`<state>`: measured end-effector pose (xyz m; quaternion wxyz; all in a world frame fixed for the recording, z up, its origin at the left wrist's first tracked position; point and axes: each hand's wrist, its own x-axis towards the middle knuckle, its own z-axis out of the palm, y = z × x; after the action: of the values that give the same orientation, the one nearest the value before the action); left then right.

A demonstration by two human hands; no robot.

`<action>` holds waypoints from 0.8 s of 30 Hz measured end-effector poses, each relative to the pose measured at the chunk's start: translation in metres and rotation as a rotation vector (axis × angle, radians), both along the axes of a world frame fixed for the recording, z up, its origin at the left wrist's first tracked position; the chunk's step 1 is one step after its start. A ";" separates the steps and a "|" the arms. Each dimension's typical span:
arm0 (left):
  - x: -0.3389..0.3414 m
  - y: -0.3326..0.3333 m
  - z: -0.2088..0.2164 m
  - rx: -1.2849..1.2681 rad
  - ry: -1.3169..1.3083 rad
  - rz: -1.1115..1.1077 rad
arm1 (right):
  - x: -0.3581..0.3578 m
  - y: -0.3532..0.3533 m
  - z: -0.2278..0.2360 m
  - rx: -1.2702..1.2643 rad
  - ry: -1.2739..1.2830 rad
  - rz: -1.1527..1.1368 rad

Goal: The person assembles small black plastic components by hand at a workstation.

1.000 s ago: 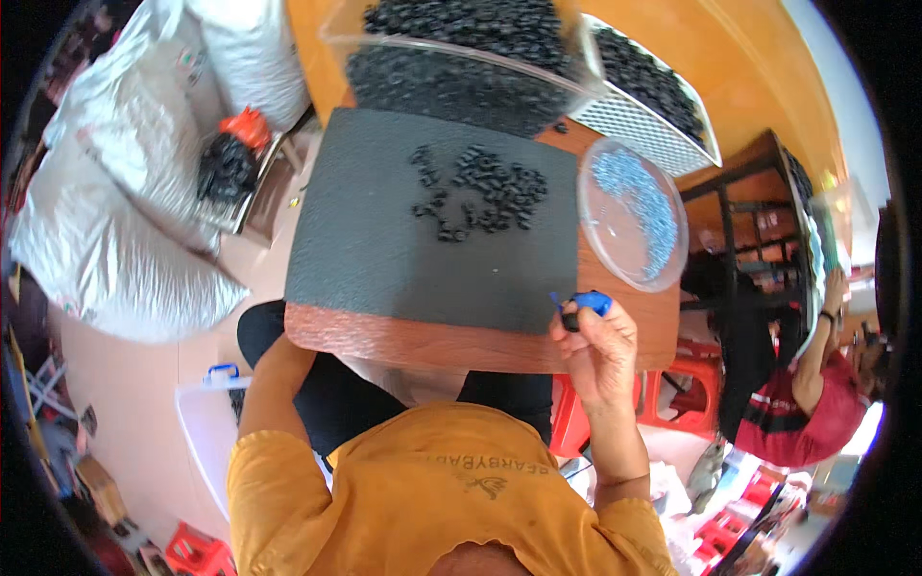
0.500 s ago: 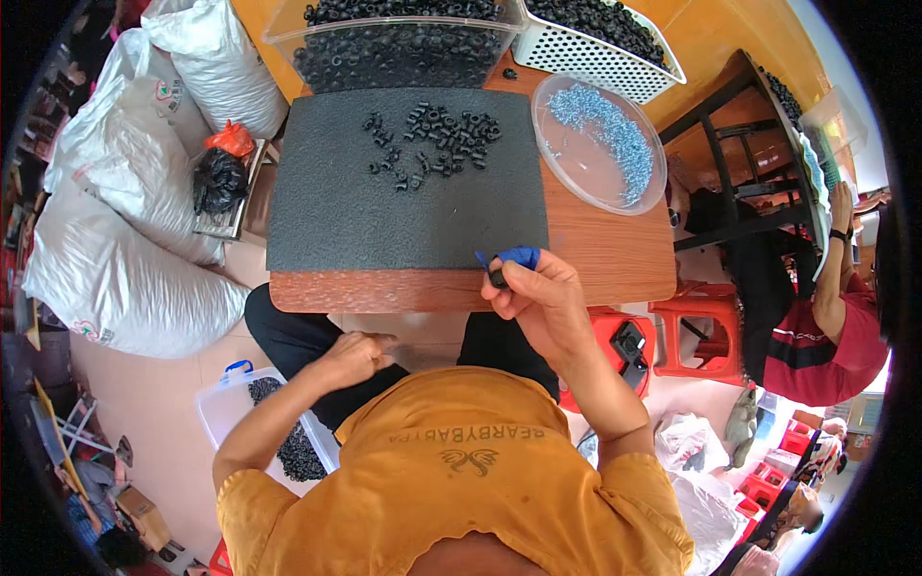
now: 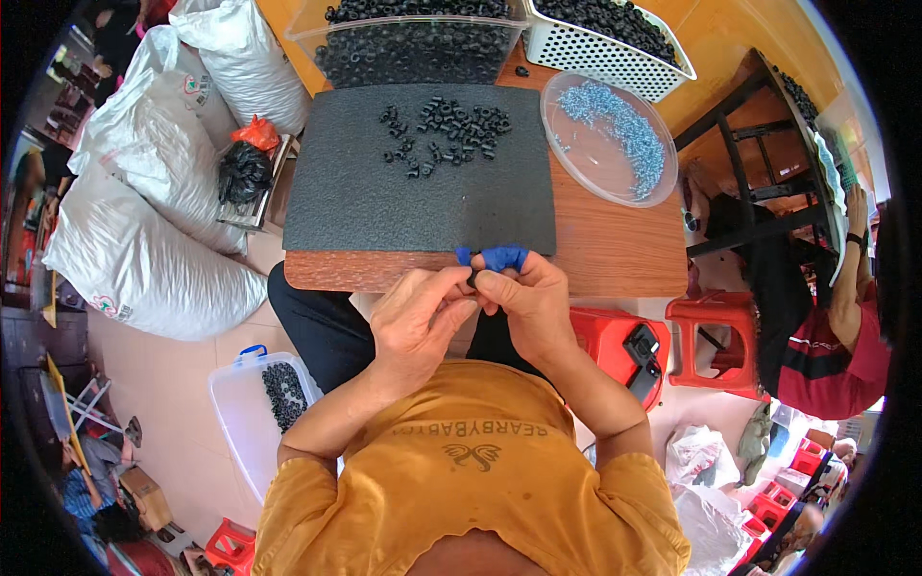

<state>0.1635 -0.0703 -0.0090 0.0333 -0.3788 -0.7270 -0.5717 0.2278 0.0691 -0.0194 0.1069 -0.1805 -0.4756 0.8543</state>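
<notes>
A: Where's the small black rubber ring (image 3: 472, 278)?
B: Frame centre, pinched btwn left hand (image 3: 415, 324) & right hand (image 3: 526, 300) fingers, just off wooden tabletop (image 3: 615, 252) near edge.
A: Room?
B: Black foam mat (image 3: 403, 206) bare nearby.

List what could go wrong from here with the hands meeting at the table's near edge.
1. The left hand and right hand work a small black part past the wooden table edge; if it slips, it likely drops to the lap or floor.
2. The blue fingertip covers may dull the grip on something so small.
3. The round clear dish of pale blue pieces sits near the table's right edge; a stray elbow could knock it off.
</notes>
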 end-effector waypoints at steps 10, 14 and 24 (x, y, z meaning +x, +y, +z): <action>-0.010 0.004 -0.007 -0.017 0.191 0.063 | -0.005 -0.009 -0.003 0.152 0.143 -0.046; -0.012 0.002 -0.005 -0.037 0.267 0.091 | -0.008 -0.010 0.003 0.171 0.183 -0.028; -0.025 0.007 -0.013 0.040 0.352 0.041 | -0.014 -0.003 0.000 0.091 0.125 0.021</action>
<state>0.1389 -0.0635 -0.0219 0.1793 -0.4574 -0.7062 -0.5099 0.2139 0.0659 -0.0198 0.1353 -0.1169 -0.5081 0.8425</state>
